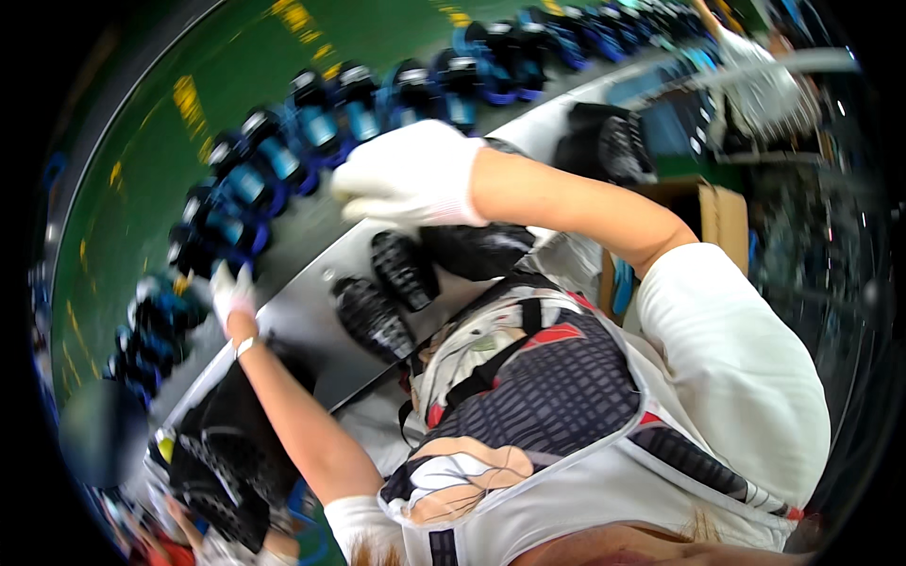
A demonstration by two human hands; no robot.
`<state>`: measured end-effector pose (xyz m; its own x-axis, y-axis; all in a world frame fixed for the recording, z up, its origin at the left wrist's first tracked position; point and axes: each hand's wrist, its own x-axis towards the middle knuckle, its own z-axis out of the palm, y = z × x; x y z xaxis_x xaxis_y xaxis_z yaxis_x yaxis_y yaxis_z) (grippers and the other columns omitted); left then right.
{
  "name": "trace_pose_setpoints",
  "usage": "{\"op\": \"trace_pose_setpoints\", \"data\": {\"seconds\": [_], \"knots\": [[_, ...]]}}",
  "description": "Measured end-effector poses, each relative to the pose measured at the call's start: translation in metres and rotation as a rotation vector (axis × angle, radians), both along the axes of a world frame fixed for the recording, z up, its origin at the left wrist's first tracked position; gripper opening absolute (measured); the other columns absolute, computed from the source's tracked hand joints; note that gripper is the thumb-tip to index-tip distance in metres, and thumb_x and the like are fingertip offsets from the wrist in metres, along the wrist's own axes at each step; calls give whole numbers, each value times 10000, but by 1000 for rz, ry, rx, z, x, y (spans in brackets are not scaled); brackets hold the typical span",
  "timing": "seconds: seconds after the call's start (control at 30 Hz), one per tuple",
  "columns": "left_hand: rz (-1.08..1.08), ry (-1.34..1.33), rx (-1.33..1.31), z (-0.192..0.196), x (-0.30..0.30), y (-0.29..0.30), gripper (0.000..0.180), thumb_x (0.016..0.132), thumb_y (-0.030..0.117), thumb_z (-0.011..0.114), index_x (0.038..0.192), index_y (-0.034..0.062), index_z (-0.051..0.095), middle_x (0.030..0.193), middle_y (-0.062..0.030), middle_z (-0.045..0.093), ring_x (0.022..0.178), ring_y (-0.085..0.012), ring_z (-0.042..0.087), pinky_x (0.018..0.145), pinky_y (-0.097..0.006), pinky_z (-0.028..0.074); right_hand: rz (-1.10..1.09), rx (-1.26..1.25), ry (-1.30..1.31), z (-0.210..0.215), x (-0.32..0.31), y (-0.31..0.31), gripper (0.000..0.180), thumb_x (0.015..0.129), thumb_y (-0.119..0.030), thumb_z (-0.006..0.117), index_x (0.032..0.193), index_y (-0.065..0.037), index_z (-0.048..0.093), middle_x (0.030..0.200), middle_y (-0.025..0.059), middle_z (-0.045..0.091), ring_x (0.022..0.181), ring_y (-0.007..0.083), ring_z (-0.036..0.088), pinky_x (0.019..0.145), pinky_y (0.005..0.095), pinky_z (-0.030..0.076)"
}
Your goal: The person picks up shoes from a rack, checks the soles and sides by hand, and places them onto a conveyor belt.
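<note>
My left hand (pixel 234 292), in a white glove, reaches to the near side of a curved row of black-and-blue shoe-shaped pieces (pixel 247 179). Its fingers look apart, close to one of these pieces; whether they touch it I cannot tell. My right hand (pixel 411 177), also gloved in white, hangs over the metal worktable (pixel 307 283) beside the row. Motion smears its fingers, and any object in them is hidden. Below it, a black shoe (pixel 404 270) and another black shoe (pixel 372 317) lie with patterned soles up. A shiny black boot-like piece (pixel 477 250) rests next to them.
More black boots (pixel 604 143) stand at the table's far right end. Black footwear with studded soles (pixel 222 462) is piled at the lower left. A cardboard box (pixel 722 226) sits right of my arm. Another person (pixel 769 90) is at the upper right. The floor (pixel 142 170) is green.
</note>
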<state>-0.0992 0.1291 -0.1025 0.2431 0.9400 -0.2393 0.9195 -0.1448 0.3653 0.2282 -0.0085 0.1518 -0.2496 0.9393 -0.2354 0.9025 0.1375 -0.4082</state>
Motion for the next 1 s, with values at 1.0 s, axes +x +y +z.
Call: {"op": "trace_pose_setpoints", "data": {"seconds": [1.0], "knots": [[63,-184,169,163,79,-158,350,939,212,535,1225,19,594,1169,-146,601,1052,-258,585,931,-328,429,-756,151,-275,-16,268,-339,290,770,-45,597,1053,-99,570,1132,71,560,1034,287,569,846,364,486]]}}
